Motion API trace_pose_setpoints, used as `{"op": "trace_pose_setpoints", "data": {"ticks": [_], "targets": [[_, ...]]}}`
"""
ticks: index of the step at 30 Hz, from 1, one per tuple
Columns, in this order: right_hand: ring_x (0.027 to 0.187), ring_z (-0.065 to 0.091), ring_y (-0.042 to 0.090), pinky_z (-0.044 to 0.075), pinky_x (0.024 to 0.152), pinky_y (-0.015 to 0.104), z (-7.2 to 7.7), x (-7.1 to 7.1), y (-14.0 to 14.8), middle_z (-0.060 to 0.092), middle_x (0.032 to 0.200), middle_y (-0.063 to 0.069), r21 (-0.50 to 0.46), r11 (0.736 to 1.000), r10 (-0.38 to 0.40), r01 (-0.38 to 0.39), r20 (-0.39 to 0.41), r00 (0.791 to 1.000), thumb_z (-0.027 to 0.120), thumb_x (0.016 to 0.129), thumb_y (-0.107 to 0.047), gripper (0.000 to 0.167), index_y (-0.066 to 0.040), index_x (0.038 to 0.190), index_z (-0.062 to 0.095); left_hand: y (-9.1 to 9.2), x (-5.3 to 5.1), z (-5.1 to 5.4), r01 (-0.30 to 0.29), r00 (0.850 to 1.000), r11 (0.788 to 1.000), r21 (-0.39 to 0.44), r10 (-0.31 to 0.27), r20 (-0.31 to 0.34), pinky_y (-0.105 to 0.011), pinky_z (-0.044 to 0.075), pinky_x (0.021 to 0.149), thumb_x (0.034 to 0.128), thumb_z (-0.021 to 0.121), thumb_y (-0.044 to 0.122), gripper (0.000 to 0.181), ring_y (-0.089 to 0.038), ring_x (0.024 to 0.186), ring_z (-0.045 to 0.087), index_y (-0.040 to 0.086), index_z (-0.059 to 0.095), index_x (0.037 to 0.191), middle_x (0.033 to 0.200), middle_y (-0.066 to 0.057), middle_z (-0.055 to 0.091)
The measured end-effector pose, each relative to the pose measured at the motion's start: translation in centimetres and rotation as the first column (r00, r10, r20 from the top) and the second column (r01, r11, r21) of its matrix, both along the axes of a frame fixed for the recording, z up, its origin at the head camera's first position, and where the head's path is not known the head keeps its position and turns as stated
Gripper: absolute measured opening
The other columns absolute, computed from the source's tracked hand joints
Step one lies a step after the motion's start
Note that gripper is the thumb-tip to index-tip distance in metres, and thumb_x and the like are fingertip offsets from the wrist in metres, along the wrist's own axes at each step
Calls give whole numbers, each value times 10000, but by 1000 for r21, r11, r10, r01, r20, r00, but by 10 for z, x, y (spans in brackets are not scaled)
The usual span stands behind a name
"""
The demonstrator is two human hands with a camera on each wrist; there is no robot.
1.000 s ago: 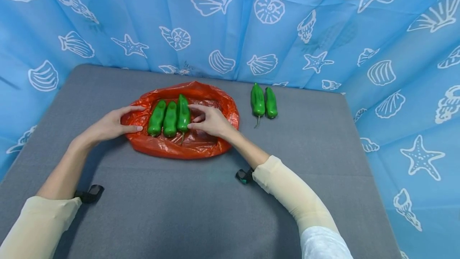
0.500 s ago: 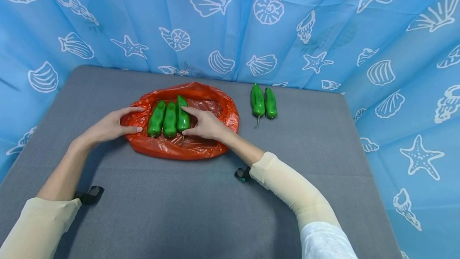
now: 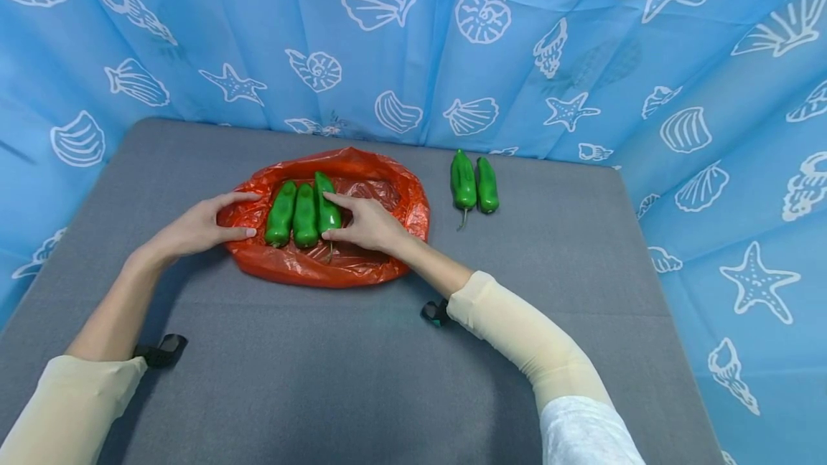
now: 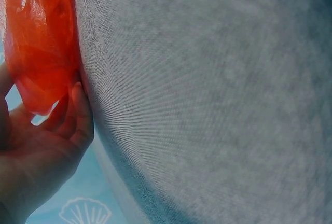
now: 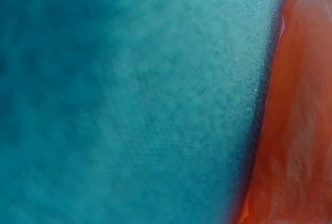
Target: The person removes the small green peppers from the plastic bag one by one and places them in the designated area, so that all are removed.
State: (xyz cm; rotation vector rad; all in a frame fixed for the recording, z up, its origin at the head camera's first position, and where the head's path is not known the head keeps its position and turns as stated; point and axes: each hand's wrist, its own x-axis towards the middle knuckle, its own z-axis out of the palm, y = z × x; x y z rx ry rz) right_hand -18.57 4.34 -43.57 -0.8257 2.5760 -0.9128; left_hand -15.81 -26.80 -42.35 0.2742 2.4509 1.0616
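Inside an opened-out red plastic bag (image 3: 323, 275), three green peppers lie side by side in the head view. The left pepper (image 3: 281, 214) and the middle pepper (image 3: 306, 217) are close together. The right-hand pepper (image 3: 326, 201) leans against the middle one, its stem toward me. My right hand (image 3: 368, 224) holds that pepper, index finger and thumb on it; its other fingers are hidden. At the bag's left end, my left hand (image 3: 197, 227) grips the rim between thumb and fingers. The left wrist view shows this hand (image 4: 46, 136) around the red plastic (image 4: 44, 37).
Two more green peppers, one with a long stem (image 3: 463, 181) and one shorter (image 3: 487, 185), lie right of the bag on the grey table (image 3: 549, 250). A blue seashell-print curtain (image 3: 413, 41) hangs behind and along the sides.
My right hand has moved slightly left with the right-hand pepper, whose upper end now tilts left toward the middle pepper. My left hand and the bag stay in place.
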Motion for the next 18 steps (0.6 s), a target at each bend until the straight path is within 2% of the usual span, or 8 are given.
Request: {"op": "trace_pose_setpoints", "data": {"ticks": [2,4,6,10,14,18], "targets": [[688,564,112,463,678,237,0,0,0,708,1026,57,-13,1000,0,1,7,1000,777,861,-408,782,-195,1522,417,0,0,0,-5,1000,1000,0,5,-1,-697,217,1097,962,672,309,729,-534,1412,206,64,306,1543,1566,-333,204],[629,561,94,456,626,229,0,0,1,688,871,28,-26,1000,-9,9,17,1000,781,860,-397,780,-201,1521,417,0,1,0,-10,1000,1000,3,10,-3,-691,214,1103,960,673,321,720,-526,1415,209,71,321,1537,1567,-326,211],[623,591,70,468,606,225,-1,0,2,675,801,-2,-50,999,-20,21,28,999,787,858,-381,775,-200,1518,424,0,1,0,-14,1000,1000,-1,14,-5,-689,214,1104,959,674,320,716,-524,1415,211,72,327,1534,1567,-324,215],[669,631,58,491,603,224,1,0,5,686,811,-12,-88,995,-37,42,51,998,797,853,-356,775,-194,1516,429,0,1,1,-13,1000,1000,-6,13,1,-698,213,1098,956,676,338,737,-533,1412,206,69,315,1539,1568,-330,203],[717,646,71,500,628,217,4,1,8,705,947,18,-104,993,-45,51,57,997,796,856,-345,774,-203,1519,423,1,1,2,-24,1000,1000,-8,24,9,-700,218,1097,961,668,340,726,-528,1415,208,77,316,1540,1574,-324,196],[847,680,85,527,704,195,4,1,11,702,1111,54,-137,989,-45,56,77,996,801,857,-305,769,-205,1518,421,1,1,1,-20,1000,1000,-10,20,8,-701,227,1092,964,667,328,730,-530,1412,214,73,306,1545,1574,-326,194]]}}
